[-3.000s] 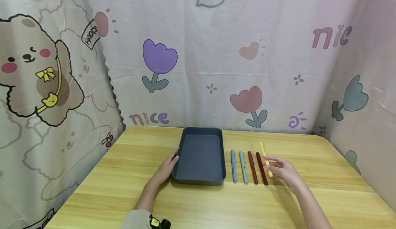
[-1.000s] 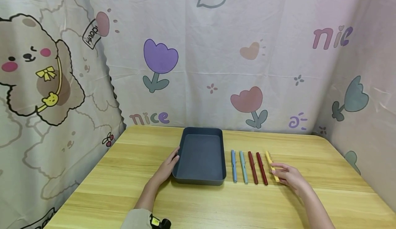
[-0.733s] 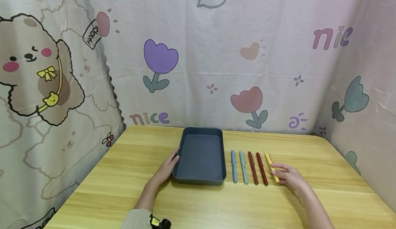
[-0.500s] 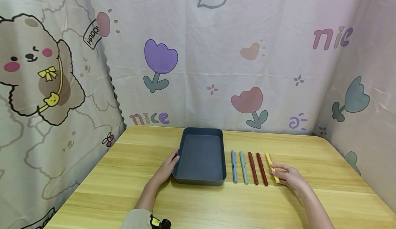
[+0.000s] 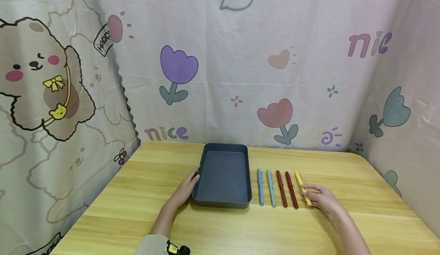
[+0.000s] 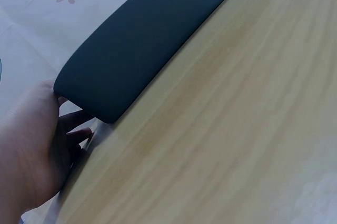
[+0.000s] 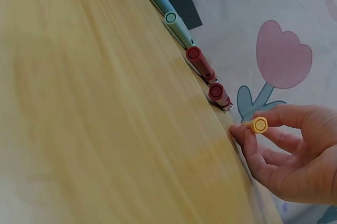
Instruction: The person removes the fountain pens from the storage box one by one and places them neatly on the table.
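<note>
A dark grey rectangular tray (image 5: 225, 176) lies on the wooden table with nothing in it. My left hand (image 5: 184, 188) rests against the tray's left wall, fingers reaching along it; in the left wrist view the hand (image 6: 34, 150) is at the tray's corner. To the right of the tray is a row of capped pens: blue (image 5: 260, 187), light green (image 5: 271, 188), and two dark red pens (image 5: 281, 189). At the row's right end my right hand (image 5: 323, 199) pinches a yellow pen (image 5: 300, 180) between thumb and fingers; the right wrist view shows its yellow end (image 7: 258, 124).
The wooden table (image 5: 220, 232) reaches back to a printed curtain (image 5: 220, 56), with more curtain on both sides. A small black wrist device (image 5: 178, 248) sits at the left sleeve (image 5: 152, 245).
My right hand has shifted the yellow pen rightward and a little nearer, away from the second dark red pen; over the last second it stays there. The left hand and tray stay put.
</note>
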